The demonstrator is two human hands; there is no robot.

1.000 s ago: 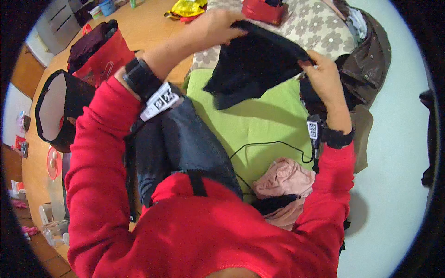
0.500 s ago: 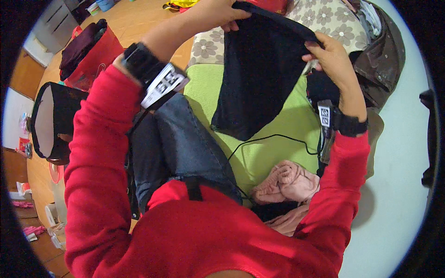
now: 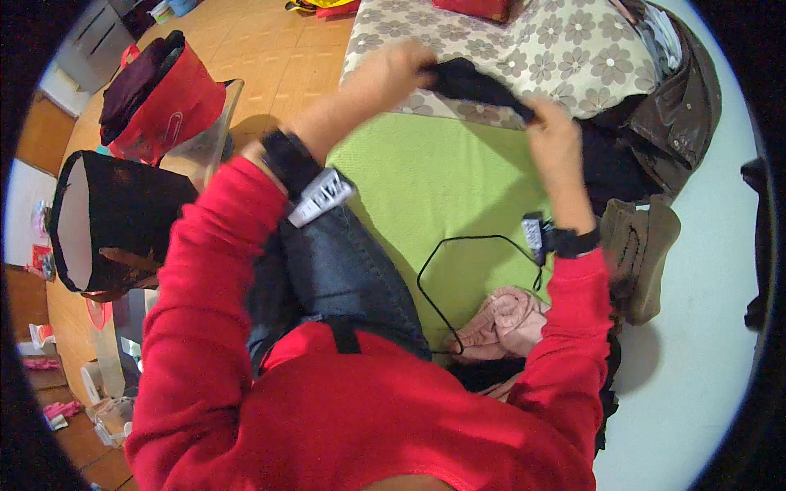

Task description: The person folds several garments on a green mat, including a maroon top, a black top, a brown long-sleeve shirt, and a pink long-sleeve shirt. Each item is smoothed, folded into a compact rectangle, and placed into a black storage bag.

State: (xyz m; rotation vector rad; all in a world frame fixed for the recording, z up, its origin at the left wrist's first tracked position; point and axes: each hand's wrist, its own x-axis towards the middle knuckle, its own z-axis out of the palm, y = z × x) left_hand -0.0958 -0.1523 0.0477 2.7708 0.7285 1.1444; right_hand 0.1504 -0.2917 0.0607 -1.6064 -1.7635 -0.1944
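Observation:
A black garment [image 3: 475, 84] is stretched between my two hands over the far end of the green cover [image 3: 442, 172]. It looks like a narrow strip from here, and its exact kind does not show. My left hand [image 3: 401, 69], blurred by motion, grips the garment's left end. At the other end, my right hand [image 3: 555, 135] pinches it with the fingers closed. Both wrists wear black straps with printed tags. A thin black cord [image 3: 426, 266] loops over the green cover near my right wrist.
A rolled pink cloth [image 3: 508, 323] lies by my right forearm. Folded brown clothes [image 3: 647, 254] and a dark jacket [image 3: 684, 123] rest on the right. Beyond is a flowered cover [image 3: 565, 57]. To the left stand a red bag [image 3: 184, 110] of clothes and a black bin [image 3: 131, 213].
The black garment hung down as a wide panel; now it is swung up into a narrow strip. My left hand has moved down, and the right hand has shifted down and slightly left.

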